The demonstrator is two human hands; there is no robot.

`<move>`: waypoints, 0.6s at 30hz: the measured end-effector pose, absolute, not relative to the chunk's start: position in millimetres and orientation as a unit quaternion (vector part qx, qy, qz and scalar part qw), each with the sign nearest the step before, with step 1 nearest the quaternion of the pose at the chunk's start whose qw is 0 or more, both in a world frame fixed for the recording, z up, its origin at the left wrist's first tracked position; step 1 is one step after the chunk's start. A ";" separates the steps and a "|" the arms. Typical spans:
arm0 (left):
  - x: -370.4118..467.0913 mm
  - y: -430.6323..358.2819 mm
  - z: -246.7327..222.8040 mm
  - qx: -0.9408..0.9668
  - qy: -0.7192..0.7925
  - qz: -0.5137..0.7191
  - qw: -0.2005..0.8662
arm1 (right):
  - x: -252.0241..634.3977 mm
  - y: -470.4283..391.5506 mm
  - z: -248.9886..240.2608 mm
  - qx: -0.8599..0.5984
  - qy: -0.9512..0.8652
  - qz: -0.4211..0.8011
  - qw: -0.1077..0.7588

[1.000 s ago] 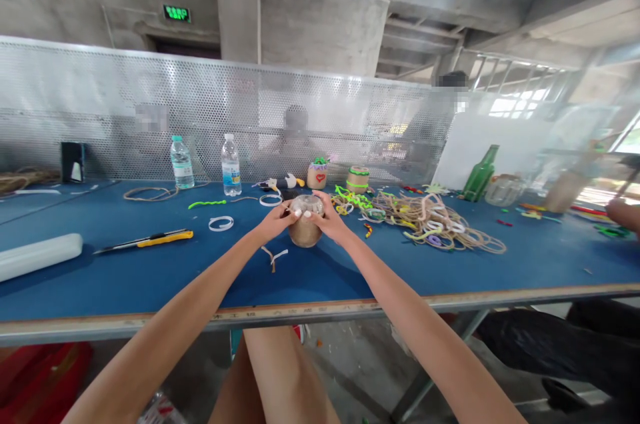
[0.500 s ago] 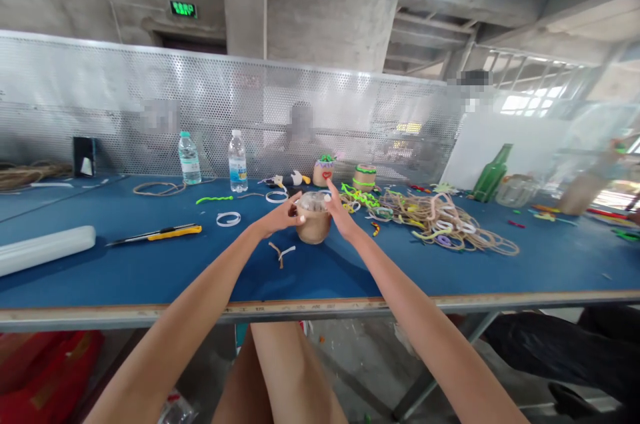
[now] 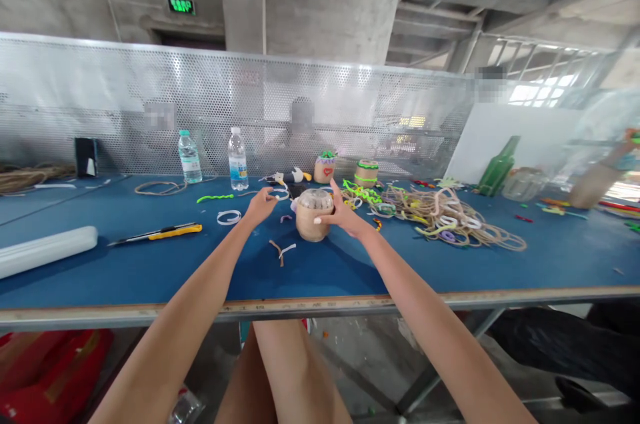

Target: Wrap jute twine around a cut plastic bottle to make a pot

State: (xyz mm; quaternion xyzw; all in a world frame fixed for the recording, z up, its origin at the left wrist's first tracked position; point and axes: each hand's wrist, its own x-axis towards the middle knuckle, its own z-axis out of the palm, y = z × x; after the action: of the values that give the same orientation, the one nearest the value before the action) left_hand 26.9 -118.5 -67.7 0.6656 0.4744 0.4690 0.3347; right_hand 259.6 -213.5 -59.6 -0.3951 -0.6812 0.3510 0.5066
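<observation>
A twine-wrapped jar (image 3: 313, 220) with a clear, ridged top stands on the blue table in front of me. My right hand (image 3: 345, 216) grips its right side, thumb across the front and forefinger pointing up. Apart from the jar, to its left, my left hand (image 3: 261, 206) hovers with fingers slightly bent and nothing visible in them. A white pipe-cleaner ring (image 3: 229, 217) lies left of that hand. Nearer to me are short twine and white pieces (image 3: 281, 253).
A yellow utility knife (image 3: 175, 231) and a white case (image 3: 47, 251) lie left. Two water bottles (image 3: 239, 161) stand behind. Decorated jars (image 3: 367, 174) and a tangle of twine (image 3: 450, 217) sit right, with a green bottle (image 3: 497, 167) beyond. A perforated metal screen (image 3: 200, 91) borders the back.
My left hand has come off the jar and moved left. The right hand has shifted its thumb onto the jar's front. The jar stays about where it was.
</observation>
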 end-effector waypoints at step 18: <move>29.7 -116.8 -68.5 0.756 0.525 0.340 0.191 | 304.9 -231.0 -31.4 -0.532 -0.661 0.306 0.432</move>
State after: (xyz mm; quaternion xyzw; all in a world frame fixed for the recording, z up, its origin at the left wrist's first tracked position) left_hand 29.7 -116.8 -68.5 0.7564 0.5251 0.3401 0.1910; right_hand 304.9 -231.0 -31.4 -0.5317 -0.6609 0.3057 0.4325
